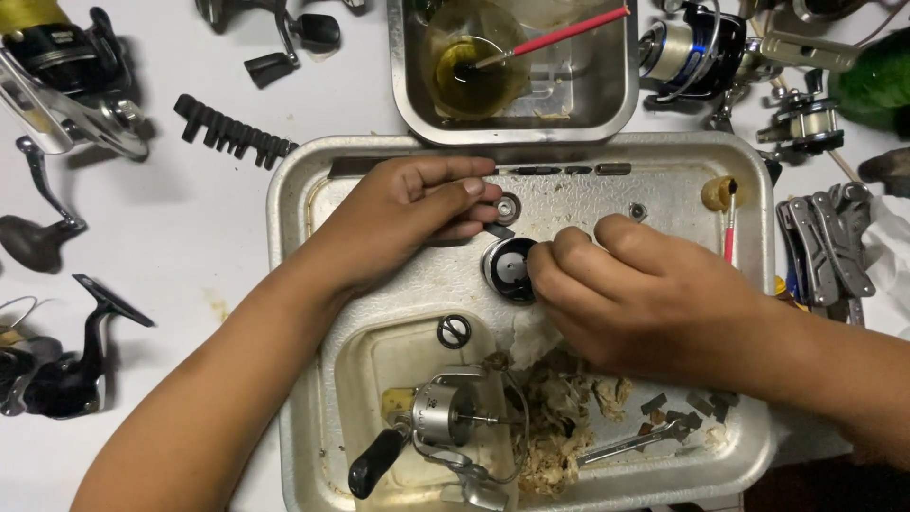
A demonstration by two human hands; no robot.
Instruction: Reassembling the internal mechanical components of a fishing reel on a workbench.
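A large dented metal tray [303,204] fills the frame's centre. Over its middle, the right hand [654,299] is closed on a round black-and-silver reel spool [507,268]. Just above, the left hand [408,213] is pinched on a small dark flat piece [500,230].

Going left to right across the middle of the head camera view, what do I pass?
Crank handle with dark knob → left hand → round black-and-silver spool part → right hand → red-handled brush → grey folding multi-tool.
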